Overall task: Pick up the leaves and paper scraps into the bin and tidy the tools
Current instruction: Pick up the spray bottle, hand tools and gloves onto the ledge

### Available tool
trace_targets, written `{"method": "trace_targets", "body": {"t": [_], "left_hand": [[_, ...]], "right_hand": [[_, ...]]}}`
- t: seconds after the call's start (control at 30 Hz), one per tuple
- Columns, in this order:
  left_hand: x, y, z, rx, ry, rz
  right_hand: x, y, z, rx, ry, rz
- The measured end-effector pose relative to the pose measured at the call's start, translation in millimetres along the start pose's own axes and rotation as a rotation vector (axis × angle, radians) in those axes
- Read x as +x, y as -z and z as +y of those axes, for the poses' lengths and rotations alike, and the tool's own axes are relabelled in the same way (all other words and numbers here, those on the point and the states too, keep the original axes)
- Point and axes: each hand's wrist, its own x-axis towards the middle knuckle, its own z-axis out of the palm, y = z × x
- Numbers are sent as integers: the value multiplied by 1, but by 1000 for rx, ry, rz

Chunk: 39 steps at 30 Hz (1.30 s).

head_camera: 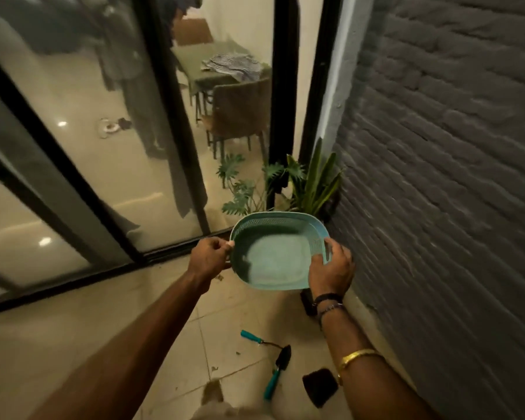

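Bin: a teal plastic bin [273, 262] is held in the air between both hands. It is tilted so its mouth faces the person, with perforated walls and the bare bottom showing.
Left hand: the left hand [208, 257] pinches the bin's left rim, fingers curled, thumb on the edge.
Right hand: the right hand [331, 269] grips the right rim, thumb hooked over the edge, fingers behind the wall.
Tools: on the floor [134, 322] below the right hand lie a small rake [256, 339] and a trowel [279, 369], both teal-handled, their metal ends near each other.
Scraps: small leaf bits [214, 368] lie on the tiles between the forearms; they are blurred.
Dark object: a black lump [320, 386] lies just beside the right forearm, right of the trowel handle; I cannot tell what it is.
Edges: a grey brick wall [452, 177] stands close to the right of the right hand. A black-framed glass door [103, 165] runs left of the left hand. Potted plants [309, 183] fill the corner beyond the bin.
Open room: the tiles spread widest left of the left forearm.
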Motion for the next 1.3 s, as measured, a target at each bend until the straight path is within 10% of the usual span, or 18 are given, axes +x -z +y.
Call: {"method": "trace_targets", "body": {"t": [0.43,1.3], "left_hand": [[-68,198,-106,-253,54,572],[-306,617,-346,-625,367,1655]], "right_hand": [[-122,-120,-105,68,80,-587],[-654,-437,-293,77,438,-1515]]}}
